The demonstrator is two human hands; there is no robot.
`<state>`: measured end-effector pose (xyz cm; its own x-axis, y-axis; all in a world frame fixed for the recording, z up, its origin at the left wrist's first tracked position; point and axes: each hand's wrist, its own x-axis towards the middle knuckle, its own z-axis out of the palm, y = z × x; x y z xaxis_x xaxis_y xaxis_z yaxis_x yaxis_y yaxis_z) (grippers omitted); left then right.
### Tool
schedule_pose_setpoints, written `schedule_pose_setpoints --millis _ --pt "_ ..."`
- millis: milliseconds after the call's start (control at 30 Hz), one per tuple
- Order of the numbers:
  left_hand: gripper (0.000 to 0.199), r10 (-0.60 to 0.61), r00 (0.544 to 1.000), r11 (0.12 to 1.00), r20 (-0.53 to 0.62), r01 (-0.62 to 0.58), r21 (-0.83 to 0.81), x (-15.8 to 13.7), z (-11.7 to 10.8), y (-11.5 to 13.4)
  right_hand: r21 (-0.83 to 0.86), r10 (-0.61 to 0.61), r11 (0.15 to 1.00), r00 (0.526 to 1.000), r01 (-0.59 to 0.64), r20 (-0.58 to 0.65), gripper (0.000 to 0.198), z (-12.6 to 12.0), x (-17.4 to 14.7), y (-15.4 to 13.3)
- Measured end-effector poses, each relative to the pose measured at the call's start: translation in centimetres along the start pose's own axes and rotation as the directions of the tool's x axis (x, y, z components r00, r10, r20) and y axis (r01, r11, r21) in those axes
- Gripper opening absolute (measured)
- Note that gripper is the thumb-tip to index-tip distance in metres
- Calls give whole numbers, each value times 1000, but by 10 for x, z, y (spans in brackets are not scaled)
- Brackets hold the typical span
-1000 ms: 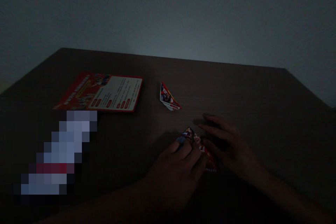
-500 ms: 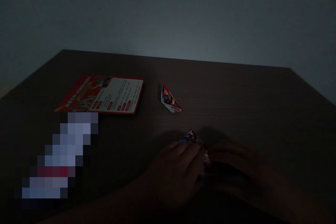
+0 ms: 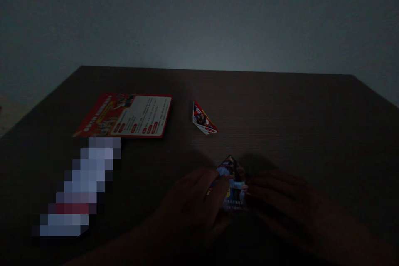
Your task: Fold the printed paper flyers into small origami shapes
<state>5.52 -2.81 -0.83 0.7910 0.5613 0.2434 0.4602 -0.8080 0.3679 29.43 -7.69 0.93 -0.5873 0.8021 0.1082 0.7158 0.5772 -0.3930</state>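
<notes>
A printed sheet of paper (image 3: 235, 191), folded to a point at its far end, lies low on the table between my hands. My left hand (image 3: 199, 199) grips its left side, with fingers over the printed face. Along the right edge, the fingertips of my right hand (image 3: 286, 203) close on the paper; the thumb side is dark and hard to see. Beyond them lies a smaller folded paper piece (image 3: 204, 119), red and white with a pointed shape, which neither hand touches.
Stacked red and white printed leaflets (image 3: 143, 114) lie at the left of the dark wooden table (image 3: 280, 112). A blurred-out, pixelated long object (image 3: 84, 187) sits nearer on the left. A pale wall (image 3: 199, 16) rises behind the table. The light is dim.
My left hand has shifted left, uncovering more of the folded paper's printed face. My right hand, blurred before, is now steadier at its right edge. The view has tilted slightly.
</notes>
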Motion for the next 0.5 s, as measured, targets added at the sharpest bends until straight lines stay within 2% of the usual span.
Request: schedule_pose_setpoints --millis 133,300,500 --pt "22 55 998 998 -4 -55 25 3 0 1 -56 -34 998 999 34 -3 37 2 1 0" --pt "21 67 996 997 54 -69 22 4 -4 0 -69 -91 994 994 86 -62 23 4 5 -2" --pt "20 61 995 998 81 -61 -3 4 -4 -2 -53 -91 995 990 85 -105 22 4 3 -2"
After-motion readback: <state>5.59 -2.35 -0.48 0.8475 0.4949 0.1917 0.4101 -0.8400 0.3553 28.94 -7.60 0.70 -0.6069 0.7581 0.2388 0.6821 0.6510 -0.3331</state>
